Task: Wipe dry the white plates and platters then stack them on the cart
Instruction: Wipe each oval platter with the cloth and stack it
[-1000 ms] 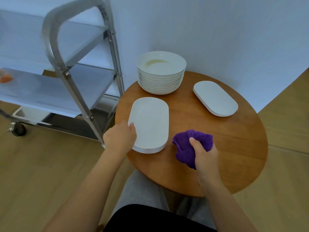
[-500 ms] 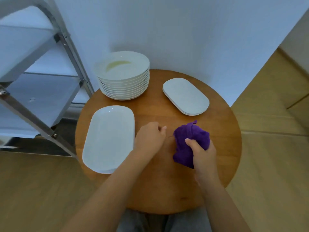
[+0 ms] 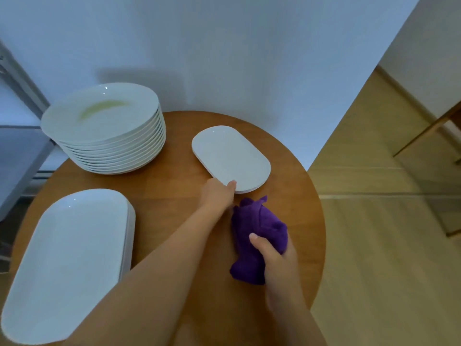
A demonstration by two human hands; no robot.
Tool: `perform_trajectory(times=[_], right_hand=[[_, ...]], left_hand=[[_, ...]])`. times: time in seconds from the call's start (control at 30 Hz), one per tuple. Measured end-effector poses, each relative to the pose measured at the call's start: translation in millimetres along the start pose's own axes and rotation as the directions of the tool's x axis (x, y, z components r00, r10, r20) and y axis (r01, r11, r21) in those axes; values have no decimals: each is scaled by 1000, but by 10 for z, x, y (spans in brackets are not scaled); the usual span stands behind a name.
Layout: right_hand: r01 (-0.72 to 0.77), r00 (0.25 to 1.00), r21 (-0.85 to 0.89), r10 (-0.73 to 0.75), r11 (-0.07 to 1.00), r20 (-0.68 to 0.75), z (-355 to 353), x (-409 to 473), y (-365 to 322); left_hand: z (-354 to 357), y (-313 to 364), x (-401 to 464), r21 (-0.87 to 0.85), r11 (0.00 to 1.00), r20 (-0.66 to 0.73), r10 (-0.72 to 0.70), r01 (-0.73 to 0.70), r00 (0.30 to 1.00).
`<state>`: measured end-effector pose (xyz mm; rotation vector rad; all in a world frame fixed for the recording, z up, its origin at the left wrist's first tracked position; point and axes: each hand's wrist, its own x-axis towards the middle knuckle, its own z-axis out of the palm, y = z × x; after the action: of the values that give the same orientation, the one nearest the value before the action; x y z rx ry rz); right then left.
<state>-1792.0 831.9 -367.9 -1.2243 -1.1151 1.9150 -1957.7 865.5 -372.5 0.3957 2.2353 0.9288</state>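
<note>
Platter [image 3: 232, 156] (axis far-left to near-right) in left hand's [image 3: 218, 194] pinch, cloth [image 3: 259, 226] in right hand [image 3: 277, 258].

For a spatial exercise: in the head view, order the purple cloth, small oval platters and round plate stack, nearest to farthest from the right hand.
1. purple cloth, gripped in the right hand.
2. small oval platters, ahead of it.
3. round plate stack, far left.

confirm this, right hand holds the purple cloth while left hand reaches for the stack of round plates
Not quite. In the head view the left hand is at the small oval platters, thumb on their rim, not at the stack of round plates. The right hand does hold the purple cloth.
</note>
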Motion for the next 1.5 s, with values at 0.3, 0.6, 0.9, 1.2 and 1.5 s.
perform_trajectory(times=[0.3, 0.6, 0.9, 1.2, 1.5], right_hand=[[31, 997, 74, -25, 997, -79, -79, -49, -24], [87, 977, 163, -52, 983, -208, 0, -405, -193], [-55, 999, -38, 54, 998, -6, -299, -1094, -328], [151, 981, -521, -193, 840, -27, -138, -1410, -360], [127, 966, -956, -251, 265, 59, 177, -1581, -57]], left_hand=[[-276, 78, -249, -418, 898, 58, -125, 138, 990], [-522, -535, -1465, -476, 879, 170, 71, 19, 983], [-1301, -1026, -1978, -832, 501, 326, 96, 237, 940], [-1427, -1281, -2198, -920, 105, 385, 70, 377, 920], [-999, -1281, -2535, -976, 122, 178, -44, 182, 983]])
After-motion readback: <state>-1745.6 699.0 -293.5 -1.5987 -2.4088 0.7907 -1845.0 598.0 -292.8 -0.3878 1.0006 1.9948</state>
